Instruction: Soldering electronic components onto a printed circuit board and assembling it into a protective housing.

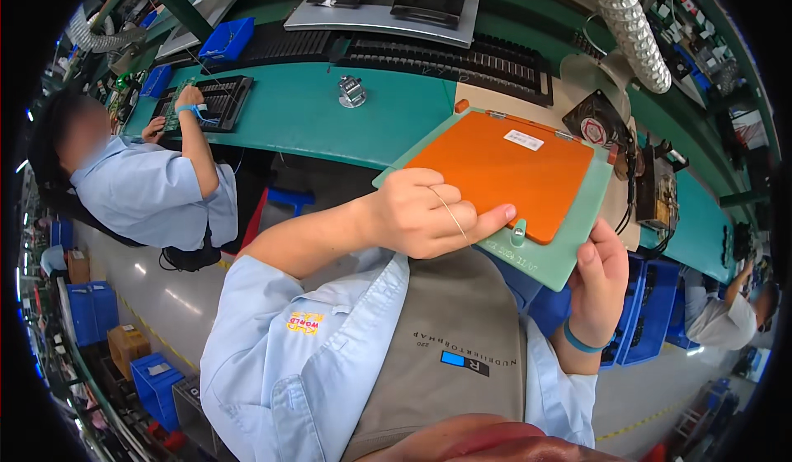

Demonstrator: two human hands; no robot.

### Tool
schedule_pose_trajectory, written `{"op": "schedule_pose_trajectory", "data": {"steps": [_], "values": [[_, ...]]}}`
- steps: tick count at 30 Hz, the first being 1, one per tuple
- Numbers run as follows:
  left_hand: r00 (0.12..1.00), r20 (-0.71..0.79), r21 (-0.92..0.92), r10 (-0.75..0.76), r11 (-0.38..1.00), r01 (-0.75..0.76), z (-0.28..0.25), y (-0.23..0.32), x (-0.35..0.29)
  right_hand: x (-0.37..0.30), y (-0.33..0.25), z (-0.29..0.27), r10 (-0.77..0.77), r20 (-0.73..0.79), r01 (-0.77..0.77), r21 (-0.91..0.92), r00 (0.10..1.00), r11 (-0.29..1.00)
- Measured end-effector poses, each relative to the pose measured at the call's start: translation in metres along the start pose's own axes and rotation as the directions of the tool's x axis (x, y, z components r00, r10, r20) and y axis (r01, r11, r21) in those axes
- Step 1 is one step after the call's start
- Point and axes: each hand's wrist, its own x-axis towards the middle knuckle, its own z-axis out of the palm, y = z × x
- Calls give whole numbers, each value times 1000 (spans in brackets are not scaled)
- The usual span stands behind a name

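In front of my chest is a flat hinged fixture: a pale green plate (596, 188) under an orange lid (503, 169). The lid lies down, with a white label (524, 140), metal hinges along its far edge and a small green latch (518, 232) at its near edge. My left hand (429, 214) is curled at the plate's near left side, its thumb resting on the lid beside the latch. Its other fingertips are hidden. My right hand (601, 276), with a blue wristband, grips the near right corner between thumb and fingers.
Behind the fixture stretches a green bench (289, 115) with a small metal dispenser (351, 91) and black slotted racks (445, 64). A black fan-like unit (596, 120) stands at right, below a silver duct (627, 25). Another person (157, 181) works at left; blue bins (639, 309) stand below the bench.
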Motion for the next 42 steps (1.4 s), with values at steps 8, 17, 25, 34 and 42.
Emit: {"op": "schedule_pose_trajectory", "data": {"steps": [8,17,25,34,42], "values": [[999,50,68,22,997,-25,28,-8,-6,49,39,-25,75,-22,-72,91,997,993],[987,129,136,-95,988,77,88,-24,-34,120,102,-59,59,2,-58,160,998,985],[959,233,170,-164,977,126,113,-24,-42,134,116,-79,147,-94,-151,-39,985,988],[908,312,121,-279,960,254,125,-17,-46,143,115,-70,-23,-227,-90,-473,974,876],[871,296,14,-391,914,405,107,-12,-40,140,117,-64,-86,-259,-130,-712,962,690]]}}
